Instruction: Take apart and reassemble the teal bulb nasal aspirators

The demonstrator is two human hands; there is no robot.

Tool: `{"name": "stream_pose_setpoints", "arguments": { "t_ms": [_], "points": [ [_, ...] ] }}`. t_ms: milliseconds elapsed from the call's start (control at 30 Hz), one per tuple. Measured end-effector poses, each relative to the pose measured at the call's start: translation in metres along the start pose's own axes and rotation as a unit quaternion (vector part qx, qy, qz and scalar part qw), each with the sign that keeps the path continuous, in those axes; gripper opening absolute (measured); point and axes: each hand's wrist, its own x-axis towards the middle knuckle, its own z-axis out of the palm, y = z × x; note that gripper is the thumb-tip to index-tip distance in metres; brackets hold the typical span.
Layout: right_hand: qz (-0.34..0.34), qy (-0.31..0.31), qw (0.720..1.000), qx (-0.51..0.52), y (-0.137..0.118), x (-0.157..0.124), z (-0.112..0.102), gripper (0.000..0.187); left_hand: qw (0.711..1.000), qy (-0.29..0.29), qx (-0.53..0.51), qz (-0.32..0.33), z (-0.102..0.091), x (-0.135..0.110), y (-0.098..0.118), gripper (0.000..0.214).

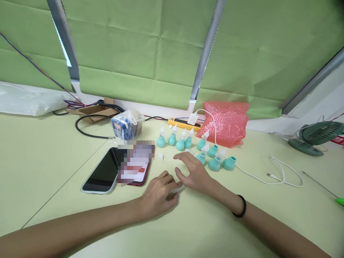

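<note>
My left hand (161, 191) is closed around a small translucent plastic piece (178, 189), mostly covered by its fingers, low over the table. Just to its right hovers my right hand (194, 172), thumb and fingers apart with nothing between them. Beyond the hands stand several teal squeeze bulbs with clear nozzles, like nasal aspirators, one of them a bulb (215, 163) near my right wrist. Two bulbs have open necks: a rear one (213, 151) and a front one (229, 163). A loose white tip (161, 157) lies on the table left of my right fingertips.
Two phones, one dark-screened (100, 175) and one lit (137, 165), lie overlapping at left. Behind are a plastic-wrapped blue pack (125, 125), a yellow power strip (182, 124) and pink bubble wrap (225, 123). A white cable (258, 179), screwdriver (339, 201) and green fan (319, 132) are at right.
</note>
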Motion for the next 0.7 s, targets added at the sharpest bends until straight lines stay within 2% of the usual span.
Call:
{"name": "stream_pose_setpoints", "arguments": {
  "t_ms": [133, 233, 300, 333, 400, 500, 567, 700],
  "points": [
    [0.010, 0.023, 0.993, -0.115, 0.006, 0.040, -0.007, 0.029, 1.000, -0.008, 0.002, 0.000, -0.005, -0.003, 0.000, 0.028],
    [0.031, 0.074, 0.981, -0.179, 0.015, 0.065, -0.037, 0.028, 1.000, -0.020, -0.001, -0.014, -0.009, -0.004, 0.001, 0.026],
    [0.057, 0.057, 0.978, -0.192, 0.020, 0.077, -0.062, 0.026, 0.999, -0.024, -0.003, -0.022, -0.011, -0.004, 0.001, 0.022],
    [0.078, 0.033, 0.976, -0.199, 0.023, 0.081, -0.072, 0.021, 0.999, -0.027, -0.002, -0.023, -0.012, -0.004, 0.000, 0.020],
    [0.104, -0.078, 0.972, -0.195, 0.026, 0.085, -0.087, 0.013, 0.999, -0.033, 0.001, -0.022, -0.012, -0.005, 0.000, 0.016],
    [0.145, -0.246, 0.937, -0.200, 0.035, 0.084, -0.097, 0.012, 0.999, -0.030, 0.000, -0.015, -0.011, -0.005, -0.002, 0.016],
    [0.181, -0.283, 0.912, -0.234, 0.048, 0.082, -0.102, 0.014, 1.000, -0.021, -0.007, -0.013, -0.010, -0.006, -0.002, 0.018],
    [0.259, -0.296, 0.886, -0.246, 0.088, 0.075, -0.119, 0.012, 0.999, -0.012, -0.021, -0.021, -0.010, -0.005, -0.001, 0.018]
  ]
}}
